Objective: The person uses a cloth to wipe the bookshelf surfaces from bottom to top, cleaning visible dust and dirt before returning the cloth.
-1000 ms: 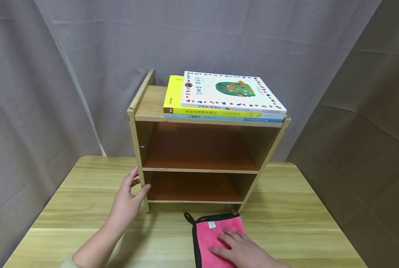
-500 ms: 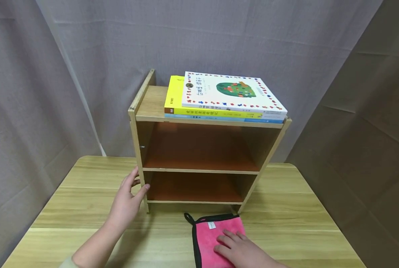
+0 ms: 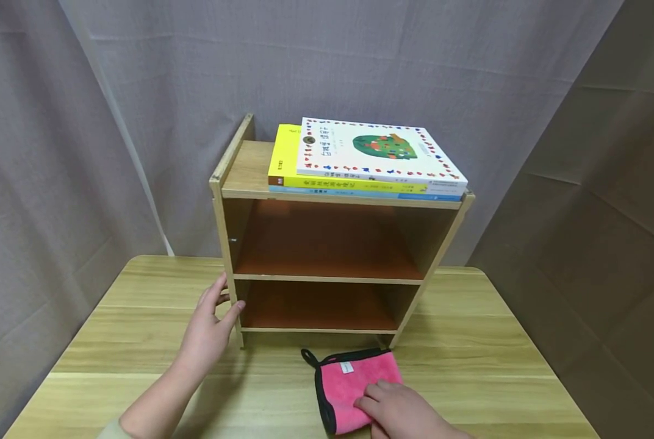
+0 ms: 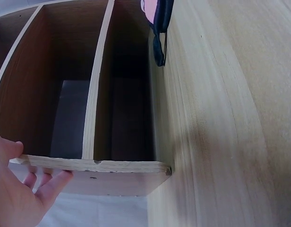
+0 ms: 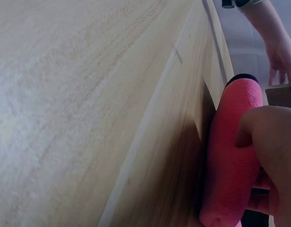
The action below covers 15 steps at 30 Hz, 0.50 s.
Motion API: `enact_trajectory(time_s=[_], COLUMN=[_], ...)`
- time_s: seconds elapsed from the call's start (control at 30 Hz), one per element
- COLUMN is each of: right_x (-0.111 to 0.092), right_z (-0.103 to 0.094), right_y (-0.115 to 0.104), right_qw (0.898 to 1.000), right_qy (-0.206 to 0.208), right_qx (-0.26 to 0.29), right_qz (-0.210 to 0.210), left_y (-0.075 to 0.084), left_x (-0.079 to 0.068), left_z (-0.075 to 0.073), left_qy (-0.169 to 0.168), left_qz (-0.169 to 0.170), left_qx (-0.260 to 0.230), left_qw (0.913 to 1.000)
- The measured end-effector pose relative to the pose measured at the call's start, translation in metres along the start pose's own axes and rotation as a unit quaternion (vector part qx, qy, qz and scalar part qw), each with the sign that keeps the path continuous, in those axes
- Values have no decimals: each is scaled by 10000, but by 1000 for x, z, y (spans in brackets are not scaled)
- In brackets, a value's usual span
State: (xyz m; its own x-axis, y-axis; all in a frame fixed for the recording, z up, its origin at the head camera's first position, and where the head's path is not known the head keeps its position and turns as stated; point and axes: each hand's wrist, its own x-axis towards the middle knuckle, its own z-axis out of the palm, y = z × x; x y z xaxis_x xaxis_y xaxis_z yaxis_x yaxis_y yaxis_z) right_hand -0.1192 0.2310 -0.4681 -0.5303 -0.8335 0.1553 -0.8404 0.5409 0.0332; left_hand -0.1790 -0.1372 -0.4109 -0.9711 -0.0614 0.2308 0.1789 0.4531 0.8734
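My left hand (image 3: 207,334) holds the left side panel of a small wooden bookshelf (image 3: 327,280), the thumb at its front edge and the fingers on the outer face. In the left wrist view, the thumb and fingers lie on opposite faces of that panel (image 4: 112,166). A pink cloth (image 3: 353,390) with black trim, a corner loop and a white tag lies in front of the bookshelf. My right hand (image 3: 404,410) grips its near part with curled fingers, and the near edge is bent up. The right wrist view shows the cloth (image 5: 233,156) rounded over into a thick fold.
On the bookshelf's top lie a white book (image 3: 338,146), a yellow book (image 3: 284,152) and a blue book (image 3: 305,190), stacked flat. The wooden table (image 3: 497,366) extends to both sides. Grey curtains (image 3: 332,67) hang behind and beside it.
My right hand's fingers have gone from lying spread on the cloth to curling round its near part. The cloth's near edge has come up and folded. My left hand has stayed put.
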Motion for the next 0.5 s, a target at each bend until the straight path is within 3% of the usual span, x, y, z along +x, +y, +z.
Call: enact_trajectory(time_s=[0.23,0.33,0.5], right_x=[-2,-3,-3], right_z=[2,5,11], right_y=[1,4,13], right_qw=[9980,9983,9960], right_qy=[-131,236,896], right_qx=[332,285,-55], right_qz=[513,446,-38], left_y=[-2,-1,-1], left_x=[0,0,0], left_z=[1,1,1], left_qy=[2,-16,-27], left_qz=[19,13,53], left_qx=[39,64,85], left_qw=[10000,10000,9999])
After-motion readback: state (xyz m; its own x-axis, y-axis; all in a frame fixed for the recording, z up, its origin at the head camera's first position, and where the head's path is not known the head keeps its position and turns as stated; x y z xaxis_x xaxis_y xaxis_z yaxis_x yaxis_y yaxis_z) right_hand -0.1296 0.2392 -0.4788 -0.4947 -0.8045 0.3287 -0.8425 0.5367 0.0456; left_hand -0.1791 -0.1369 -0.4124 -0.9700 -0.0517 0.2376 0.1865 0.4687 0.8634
